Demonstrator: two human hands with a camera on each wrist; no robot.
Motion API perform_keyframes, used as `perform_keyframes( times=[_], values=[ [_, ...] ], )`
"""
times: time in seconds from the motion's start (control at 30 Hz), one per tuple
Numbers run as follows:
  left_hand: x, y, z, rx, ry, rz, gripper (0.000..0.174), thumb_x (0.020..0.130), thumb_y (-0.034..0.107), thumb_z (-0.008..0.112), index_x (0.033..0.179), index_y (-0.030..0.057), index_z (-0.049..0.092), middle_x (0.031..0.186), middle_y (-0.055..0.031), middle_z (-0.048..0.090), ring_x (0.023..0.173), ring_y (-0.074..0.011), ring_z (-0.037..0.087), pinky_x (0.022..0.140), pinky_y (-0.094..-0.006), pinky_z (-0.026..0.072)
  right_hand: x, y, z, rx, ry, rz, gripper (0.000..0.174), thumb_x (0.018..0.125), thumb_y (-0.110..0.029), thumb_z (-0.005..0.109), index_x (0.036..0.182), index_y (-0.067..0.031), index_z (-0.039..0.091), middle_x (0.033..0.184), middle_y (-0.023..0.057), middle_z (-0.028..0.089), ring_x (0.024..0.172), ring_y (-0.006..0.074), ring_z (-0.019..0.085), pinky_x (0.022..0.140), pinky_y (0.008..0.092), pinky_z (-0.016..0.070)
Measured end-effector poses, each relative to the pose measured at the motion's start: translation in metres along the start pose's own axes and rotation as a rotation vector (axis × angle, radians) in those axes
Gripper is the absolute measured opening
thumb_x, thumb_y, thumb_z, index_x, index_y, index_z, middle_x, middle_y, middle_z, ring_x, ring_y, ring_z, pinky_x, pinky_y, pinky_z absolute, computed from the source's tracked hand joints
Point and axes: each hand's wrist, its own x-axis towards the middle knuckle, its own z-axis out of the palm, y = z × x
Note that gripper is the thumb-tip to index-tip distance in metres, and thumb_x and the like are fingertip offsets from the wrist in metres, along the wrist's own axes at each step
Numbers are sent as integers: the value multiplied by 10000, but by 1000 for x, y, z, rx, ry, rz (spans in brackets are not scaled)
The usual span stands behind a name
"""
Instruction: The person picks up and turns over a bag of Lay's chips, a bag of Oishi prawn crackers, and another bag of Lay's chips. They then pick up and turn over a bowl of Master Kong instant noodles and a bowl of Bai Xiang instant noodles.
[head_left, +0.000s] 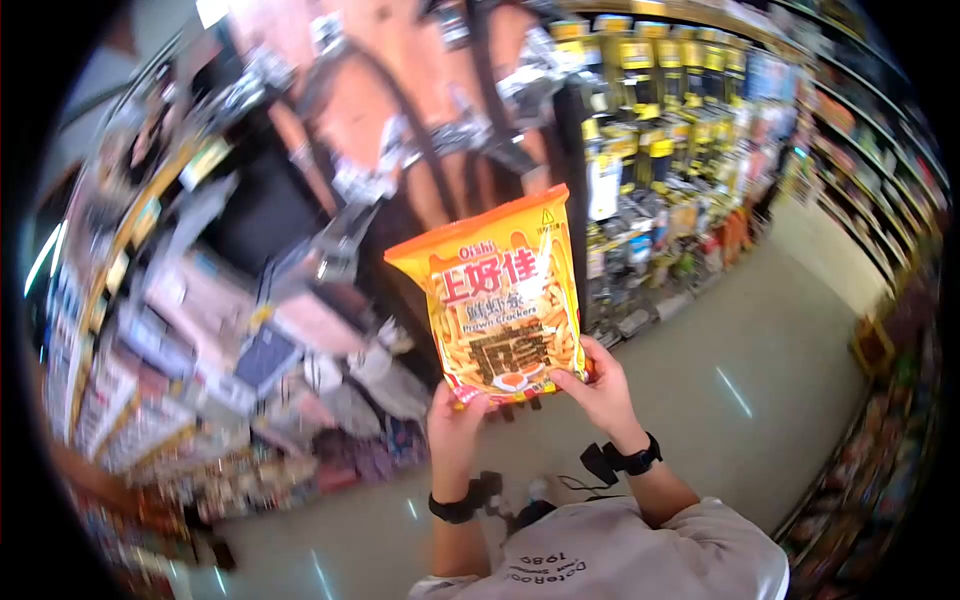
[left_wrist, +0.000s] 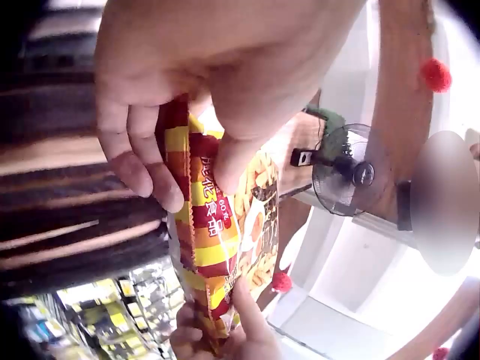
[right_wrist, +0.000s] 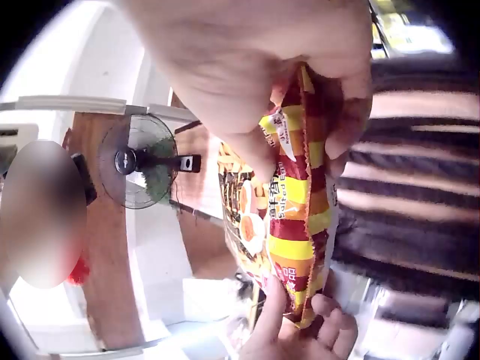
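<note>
An orange and yellow bag of prawn crackers (head_left: 505,300) is held upright in front of me, its printed front facing the head camera. My left hand (head_left: 457,415) pinches its lower left corner, and my right hand (head_left: 603,392) grips the lower right corner. In the left wrist view, the left thumb lies on the printed front of the bag (left_wrist: 214,217) with the fingers behind the crimped bottom edge. The right wrist view has the right hand (right_wrist: 255,67) gripping the same striped bottom of the bag (right_wrist: 292,217) from the other end.
Hanging bags with dark straps (head_left: 400,110) fill the space beyond the packet. Hooks of small yellow-carded goods (head_left: 660,120) stand at right, stocked shelves (head_left: 130,410) at left. Grey floor (head_left: 690,380) runs below. A fan (left_wrist: 352,169) hangs overhead.
</note>
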Motion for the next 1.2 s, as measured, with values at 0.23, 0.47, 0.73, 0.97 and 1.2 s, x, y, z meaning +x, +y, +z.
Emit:
perform_keyframes(
  times=[0.23, 0.47, 0.73, 0.97, 1.2],
  values=[
    [94, -8, 58, -196, -554, -151, 381, 968, 42, 632, 1331, -19, 531, 1152, -70, 665, 965, -131, 648, 833, -273, 538, -28, -23, -30, -267, 497, -95, 497, 900, -144, 783, 1314, 13, 557, 1110, 34, 698, 945, 56, 608, 771, 229, 538],
    [85, -52, 154, -323, -840, -319, 413, 961, 25, 654, 1344, 4, 503, 1205, -75, 648, 1040, -145, 646, 902, -294, 536, -85, -62, -79, -436, 841, -114, 469, 908, -138, 765, 1293, 35, 562, 1059, 33, 709, 844, 39, 606, 701, 198, 508],
    [34, -51, 282, -220, -1431, -311, 435, 914, 70, 744, 1288, 6, 534, 1206, -63, 646, 1115, -139, 602, 974, -301, 491, -204, -114, -130, -442, 1147, -86, 456, 899, -114, 766, 1275, 60, 577, 1037, 51, 718, 885, 51, 637, 744, 220, 537],
    [-54, -94, 437, -55, -1764, -209, 359, 864, 154, 807, 1117, 37, 581, 975, -54, 695, 961, -135, 648, 868, -312, 518, -321, -190, -181, -912, 1357, 68, 502, 881, -179, 788, 1284, 34, 577, 993, 85, 737, 867, 116, 676, 765, 274, 532],
    [-174, -87, 579, -169, -2072, -188, 558, 861, 152, 804, 1328, -7, 542, 1155, -87, 688, 1049, -178, 655, 943, -333, 504, -407, -219, -214, -850, 1801, -22, 493, 893, -222, 775, 1288, 11, 595, 989, 131, 725, 821, 168, 702, 730, 300, 537]
  ],
)
